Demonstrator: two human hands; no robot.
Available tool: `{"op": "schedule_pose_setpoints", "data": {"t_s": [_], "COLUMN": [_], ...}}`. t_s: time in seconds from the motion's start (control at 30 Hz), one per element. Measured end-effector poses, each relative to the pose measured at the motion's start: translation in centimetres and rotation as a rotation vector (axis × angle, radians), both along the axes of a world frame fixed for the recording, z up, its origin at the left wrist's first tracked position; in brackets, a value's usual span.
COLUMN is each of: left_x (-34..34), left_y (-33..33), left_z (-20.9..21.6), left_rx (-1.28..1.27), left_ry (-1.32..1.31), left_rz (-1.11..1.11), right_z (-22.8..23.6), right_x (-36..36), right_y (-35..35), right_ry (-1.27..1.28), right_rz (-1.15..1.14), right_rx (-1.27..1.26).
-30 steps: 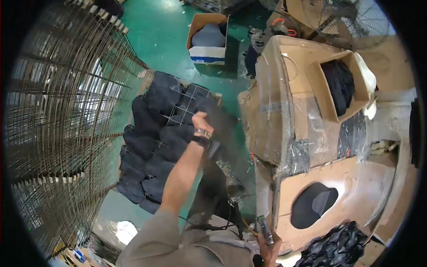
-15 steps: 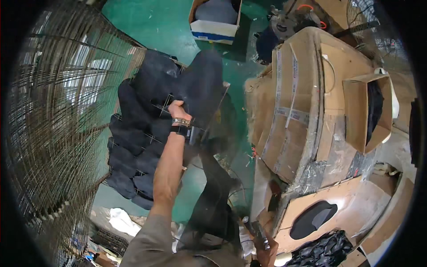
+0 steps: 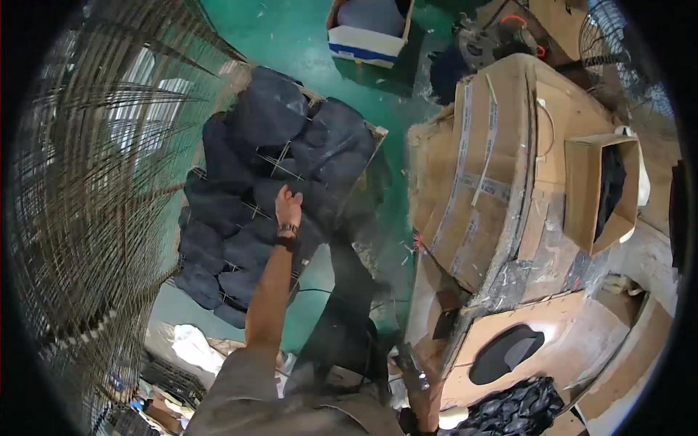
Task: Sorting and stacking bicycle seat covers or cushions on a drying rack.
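Observation:
My left hand is over a wide layer of dark, rounded sheet pieces, its fingers apart and nothing in them. One dark rounded piece lies flat at the far right of the layer, beyond that hand. Thin crossed wires of a rack show in the gaps between the pieces. Low at the right, my right hand is closed around a dark hand tool with a shiny metal part; its exact kind is unclear.
Tall stacked wire racks line the left side. A large cardboard-covered block stands to the right, with an open carton and a dark oval piece on it. Another box sits on the green floor beyond.
The dark piece that my left hand held raised now lies flat on the rack. My left hand has let go and drawn nearer. My right hand still grips the tool.

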State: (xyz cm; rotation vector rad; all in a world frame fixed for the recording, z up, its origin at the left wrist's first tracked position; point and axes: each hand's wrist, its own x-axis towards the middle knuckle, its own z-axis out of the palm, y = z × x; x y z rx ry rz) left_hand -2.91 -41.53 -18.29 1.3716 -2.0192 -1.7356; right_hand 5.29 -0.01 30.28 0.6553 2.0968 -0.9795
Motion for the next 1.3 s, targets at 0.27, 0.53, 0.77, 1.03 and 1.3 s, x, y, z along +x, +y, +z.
{"op": "schedule_pose_setpoints", "data": {"t_s": [0.27, 0.53, 0.77, 1.03, 1.3], "left_x": [-2.4, 2.3, 3.6, 9.2, 5.5], "left_y": [3.0, -3.3, -8.5, 10.4, 21.5], "left_z": [28.4, 47.8, 46.9, 34.9, 28.0], "left_rx": [-0.569, -1.231, -1.442, -1.176, -0.42], "left_ry": [0.128, 0.236, -0.246, -0.4, -0.499], "left_rz": [-0.066, 0.168, 0.126, -0.347, -1.484], "right_z": [0.1, 0.4, 1.5, 0.7, 0.8], "right_x": [5.0, 8.1, 9.5, 14.8, 21.1], "right_y": [3.0, 7.8, 10.0, 11.5, 15.1], "right_ry": [0.187, 0.43, 0.403, 0.46, 0.384], "right_rz": [0.074, 0.326, 0.413, 0.068, -0.153], "right_rx": [-0.112, -0.182, -0.042, -0.039, 0.203]}}
